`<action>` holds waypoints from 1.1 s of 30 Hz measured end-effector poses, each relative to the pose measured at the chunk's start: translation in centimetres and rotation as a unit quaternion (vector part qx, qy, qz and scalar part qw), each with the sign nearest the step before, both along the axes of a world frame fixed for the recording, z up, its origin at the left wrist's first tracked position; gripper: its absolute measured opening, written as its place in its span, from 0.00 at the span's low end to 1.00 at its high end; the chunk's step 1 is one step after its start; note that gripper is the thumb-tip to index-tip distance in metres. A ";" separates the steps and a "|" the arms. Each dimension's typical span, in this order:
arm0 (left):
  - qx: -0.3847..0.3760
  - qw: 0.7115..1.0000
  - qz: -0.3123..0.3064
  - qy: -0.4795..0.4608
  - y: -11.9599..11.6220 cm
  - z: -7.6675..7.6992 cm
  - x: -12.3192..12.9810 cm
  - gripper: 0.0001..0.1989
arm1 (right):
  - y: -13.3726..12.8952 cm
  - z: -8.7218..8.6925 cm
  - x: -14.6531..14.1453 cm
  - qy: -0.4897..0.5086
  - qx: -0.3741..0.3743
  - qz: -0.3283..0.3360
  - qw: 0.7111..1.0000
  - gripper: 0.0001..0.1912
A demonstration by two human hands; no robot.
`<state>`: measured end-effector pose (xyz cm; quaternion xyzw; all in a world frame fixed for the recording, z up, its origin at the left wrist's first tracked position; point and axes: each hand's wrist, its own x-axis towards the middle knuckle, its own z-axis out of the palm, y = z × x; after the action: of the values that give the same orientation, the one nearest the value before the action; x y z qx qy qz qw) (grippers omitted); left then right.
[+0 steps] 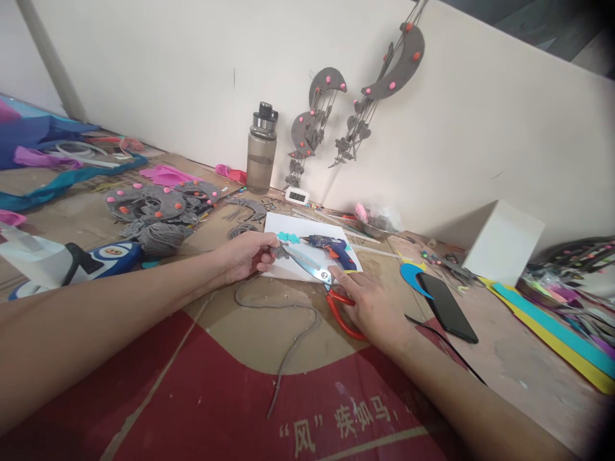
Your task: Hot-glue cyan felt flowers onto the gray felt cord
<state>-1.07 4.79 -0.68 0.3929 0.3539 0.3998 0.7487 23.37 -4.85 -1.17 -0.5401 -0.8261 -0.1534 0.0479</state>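
Note:
My left hand (250, 255) pinches a small grey felt piece (280, 251) between thumb and fingers. My right hand (372, 304) grips red-handled scissors (307, 264), whose blades point left and reach to the grey piece. Whether the blades are parted is hard to make out. A grey cord (276, 306) trails in a curve from near my left hand over the cardboard. Just beyond the blades, a blue glue gun (331, 248) lies on a white sheet of paper (307, 222), beside turquoise cut-out shapes (289, 237).
A water bottle (261, 153) and small digital clock (296, 195) stand near the wall. Grey moon ornaments (401, 67) hang there. At right lie a black phone (446, 307) and a white box (504, 242). Grey yarn (163, 238) and a blue-white device (103, 259) sit at left.

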 end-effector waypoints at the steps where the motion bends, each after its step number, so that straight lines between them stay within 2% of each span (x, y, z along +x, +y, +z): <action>1: 0.000 1.000 -0.002 -0.002 0.0 0.0 0.0 0.05 | 0.0 0.0 0.0 0.000 0.000 -0.001 1.000 0.30; 8: -0.003 1.000 -0.010 -0.009 -0.1 0.0 -0.2 0.05 | 0.0 0.0 0.0 0.004 0.010 0.001 1.000 0.29; 16: 0.014 1.000 -0.024 -0.003 0.4 -0.6 -0.3 0.04 | 0.1 -1.0 0.2 0.101 0.008 0.002 0.995 0.26; 19: 0.030 1.000 -0.008 0.003 0.2 -0.3 -0.2 0.04 | 0.0 -0.8 0.0 0.115 0.005 -0.009 0.993 0.25; 24: 0.057 0.997 0.059 0.004 -0.3 0.4 -0.1 0.05 | -0.2 -0.3 -0.5 0.142 -0.005 -0.014 0.990 0.25; 33: 0.064 0.997 0.033 0.004 -0.3 0.0 -0.1 0.05 | 0.0 -0.1 -0.5 0.134 0.028 0.004 0.991 0.26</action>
<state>-1.18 4.50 -0.65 0.4301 0.3432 0.4447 0.7067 22.86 -4.89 -1.25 -0.5510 -0.8097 -0.1024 0.1739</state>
